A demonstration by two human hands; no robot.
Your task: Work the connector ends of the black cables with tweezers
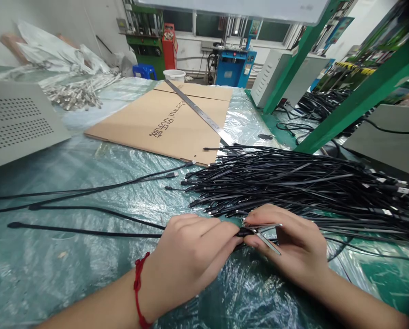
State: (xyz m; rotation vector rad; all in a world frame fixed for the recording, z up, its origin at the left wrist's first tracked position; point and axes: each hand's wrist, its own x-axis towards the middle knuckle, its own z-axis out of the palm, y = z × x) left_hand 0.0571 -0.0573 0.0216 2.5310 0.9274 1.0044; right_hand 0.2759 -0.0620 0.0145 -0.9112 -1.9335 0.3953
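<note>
My left hand (197, 249) is closed around a black cable (88, 230), and the cable's dark connector end (244, 232) pokes out past the fingertips. My right hand (290, 246) pinches small silver nail clippers (268, 241) whose two arms splay apart toward the palm. The head of the clippers is at the connector, partly covered by my fingers, so I cannot tell whether the jaws bite on it. Just beyond my hands lies a big heap of black cables (293, 183) with small plugs at their ends.
More black cables (112, 186) with USB plugs lie to the left. Behind is a flat cardboard sheet (129, 123) with a steel ruler (201, 112) across it. A perforated grey box (19, 123) stands left, a green post (355, 100) right. Plastic film (70, 274) covers the table.
</note>
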